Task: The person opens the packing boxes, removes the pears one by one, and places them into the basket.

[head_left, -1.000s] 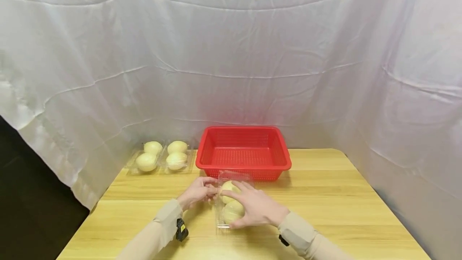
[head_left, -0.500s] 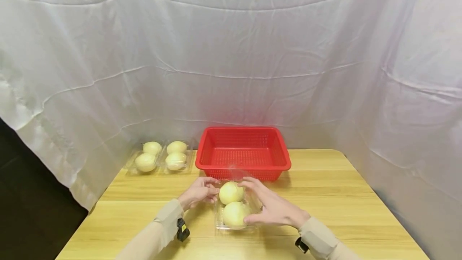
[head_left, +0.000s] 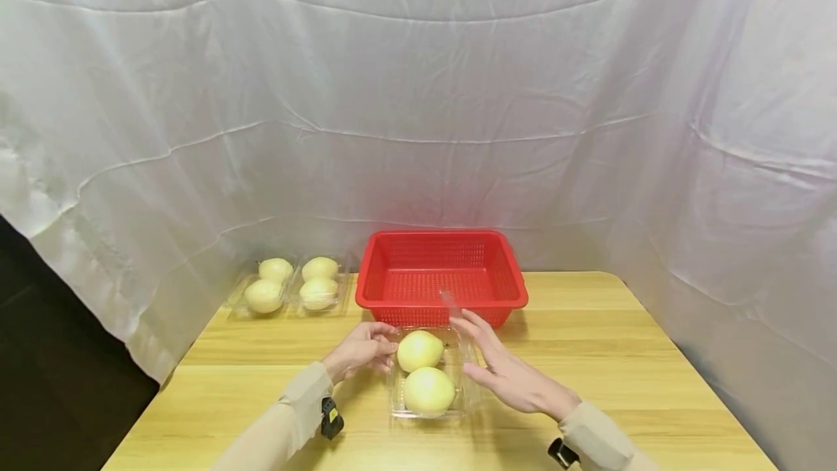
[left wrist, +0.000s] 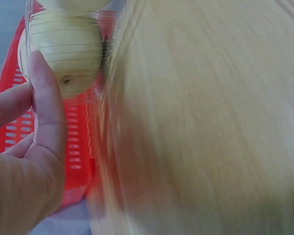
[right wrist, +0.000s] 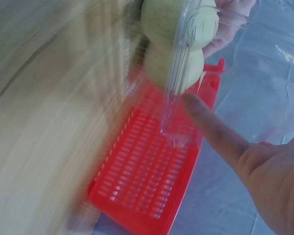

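A clear plastic clamshell container [head_left: 408, 413] stands on the table in front of the red basket, its lid [head_left: 468, 358] raised and swung out to the right. Inside lie two pale yellow, smooth round fruits, a far fruit [head_left: 419, 351] and a near fruit [head_left: 429, 391]. My left hand [head_left: 362, 349] pinches the container's left edge; its thumb [left wrist: 48, 105] lies against the plastic wall in the left wrist view. On the other side, my right hand [head_left: 516, 378] touches the lid with extended fingers, and one straight digit [right wrist: 218, 132] meets the lid's edge in the right wrist view.
The red perforated basket [head_left: 441, 305] stands behind the container. To its left sit two more clear containers, a left one [head_left: 235, 305] and a right one [head_left: 343, 295], each with two pale fruits. A wooden table [head_left: 608, 369] lies beneath, and grey-white curtains [head_left: 418, 78] enclose it.
The lid has swung up and over to the right, uncovering the fruits. My right hand has moved right along with it, while the left hand stays at the container's left edge.
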`<state>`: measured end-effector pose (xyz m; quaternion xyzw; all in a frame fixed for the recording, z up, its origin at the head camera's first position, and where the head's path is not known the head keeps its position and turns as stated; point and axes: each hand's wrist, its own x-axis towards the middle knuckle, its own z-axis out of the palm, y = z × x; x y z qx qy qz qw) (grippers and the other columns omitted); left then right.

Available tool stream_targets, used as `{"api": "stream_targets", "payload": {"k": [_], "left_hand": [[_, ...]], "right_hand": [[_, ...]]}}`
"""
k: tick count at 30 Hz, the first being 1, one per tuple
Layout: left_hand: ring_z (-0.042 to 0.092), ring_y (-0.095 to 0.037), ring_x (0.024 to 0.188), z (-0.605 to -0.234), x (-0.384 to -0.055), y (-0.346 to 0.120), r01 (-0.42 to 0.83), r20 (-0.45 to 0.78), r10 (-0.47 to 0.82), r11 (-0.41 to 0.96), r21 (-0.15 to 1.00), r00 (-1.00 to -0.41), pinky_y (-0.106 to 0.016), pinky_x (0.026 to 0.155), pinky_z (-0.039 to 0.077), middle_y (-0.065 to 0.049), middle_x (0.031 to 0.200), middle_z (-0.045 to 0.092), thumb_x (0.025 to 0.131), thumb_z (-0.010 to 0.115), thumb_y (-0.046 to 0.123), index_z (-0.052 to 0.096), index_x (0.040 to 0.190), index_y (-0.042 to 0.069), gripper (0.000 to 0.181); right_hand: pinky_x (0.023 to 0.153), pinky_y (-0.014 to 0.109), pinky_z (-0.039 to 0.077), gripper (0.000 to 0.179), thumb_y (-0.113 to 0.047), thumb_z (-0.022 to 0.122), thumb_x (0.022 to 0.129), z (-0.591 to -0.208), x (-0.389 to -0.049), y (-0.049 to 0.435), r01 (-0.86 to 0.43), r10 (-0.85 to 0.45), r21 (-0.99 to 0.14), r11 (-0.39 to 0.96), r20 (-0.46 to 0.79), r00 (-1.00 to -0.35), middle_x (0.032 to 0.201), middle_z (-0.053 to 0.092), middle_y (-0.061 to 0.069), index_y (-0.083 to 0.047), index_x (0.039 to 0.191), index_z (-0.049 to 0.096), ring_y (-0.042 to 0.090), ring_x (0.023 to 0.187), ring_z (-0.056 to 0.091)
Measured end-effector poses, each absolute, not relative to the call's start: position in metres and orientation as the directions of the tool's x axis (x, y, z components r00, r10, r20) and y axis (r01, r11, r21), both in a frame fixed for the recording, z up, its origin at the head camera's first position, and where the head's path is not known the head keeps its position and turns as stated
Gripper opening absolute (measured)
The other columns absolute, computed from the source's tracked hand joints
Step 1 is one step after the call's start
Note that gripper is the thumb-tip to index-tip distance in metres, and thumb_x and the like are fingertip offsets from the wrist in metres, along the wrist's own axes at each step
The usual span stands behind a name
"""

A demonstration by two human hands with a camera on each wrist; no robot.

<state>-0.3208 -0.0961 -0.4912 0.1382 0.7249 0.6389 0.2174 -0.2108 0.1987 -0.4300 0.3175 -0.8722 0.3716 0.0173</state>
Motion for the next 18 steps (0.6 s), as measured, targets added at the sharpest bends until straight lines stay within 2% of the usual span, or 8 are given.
{"api": "stream_targets", "payload": {"k": [3,7,10,12,15,18], "left_hand": [[0.063,-0.014,0.064,-0.492,-0.32,-0.097,-0.08,-0.142,0.473,0.148,0.986,-0.87,-0.028,0.06,0.058,-0.008,0.082,0.062,0.091,0.06,-0.001,0.046,0.132,-0.012,0.044],[0.062,-0.015,0.065,-0.491,-0.318,-0.098,-0.084,-0.142,0.469,0.142,0.986,-0.872,-0.029,0.061,0.058,-0.008,0.083,0.061,0.092,0.06,0.0,0.045,0.133,-0.012,0.045],[0.062,-0.015,0.066,-0.489,-0.316,-0.098,-0.089,-0.141,0.465,0.133,0.987,-0.874,-0.03,0.062,0.059,-0.009,0.084,0.06,0.093,0.059,0.0,0.044,0.134,-0.012,0.046],[0.062,-0.016,0.066,-0.488,-0.315,-0.097,-0.094,-0.145,0.463,0.13,0.987,-0.875,-0.031,0.062,0.059,-0.01,0.085,0.06,0.093,0.058,0.0,0.043,0.134,-0.012,0.046],[0.062,-0.016,0.066,-0.488,-0.315,-0.096,-0.102,-0.15,0.458,0.128,0.987,-0.876,-0.031,0.063,0.059,-0.009,0.083,0.059,0.093,0.058,0.0,0.043,0.134,-0.013,0.045],[0.062,-0.015,0.065,-0.49,-0.317,-0.093,-0.101,-0.148,0.455,0.125,0.987,-0.878,-0.031,0.063,0.059,-0.008,0.079,0.06,0.094,0.058,0.002,0.044,0.133,-0.014,0.045]], "right_hand": [[0.092,0.047,0.05,0.059,-0.025,0.05,0.101,-0.431,-0.21,0.207,-0.58,-0.55,-0.653,0.487,0.287,-0.784,0.164,0.004,0.005,-0.031,0.153,0.023,0.034,0.142,0.029],[0.09,0.05,0.049,0.052,-0.016,0.048,0.1,-0.432,-0.212,0.217,-0.639,-0.538,-0.597,0.484,0.373,-0.756,0.157,0.019,0.007,-0.025,0.15,0.033,0.03,0.135,0.036],[0.087,0.048,0.047,0.047,-0.013,0.046,0.101,-0.433,-0.214,0.224,-0.658,-0.509,-0.552,0.513,0.422,-0.75,0.137,0.038,0.002,-0.025,0.146,0.039,0.017,0.121,0.044],[0.079,0.037,0.048,0.043,-0.013,0.045,0.102,-0.433,-0.216,0.228,-0.653,-0.496,-0.558,0.512,0.428,-0.756,0.121,0.043,-0.001,-0.026,0.142,0.042,0.011,0.104,0.049],[0.071,0.028,0.047,0.036,-0.009,0.043,0.103,-0.434,-0.218,0.237,-0.648,-0.477,-0.599,0.47,0.445,-0.758,0.107,0.047,-0.001,-0.021,0.136,0.047,0.011,0.085,0.054],[0.067,0.027,0.049,0.031,-0.004,0.042,0.102,-0.438,-0.222,0.247,-0.659,-0.456,-0.628,0.414,0.483,-0.747,0.095,0.053,0.001,-0.017,0.129,0.051,0.015,0.076,0.057]]}}
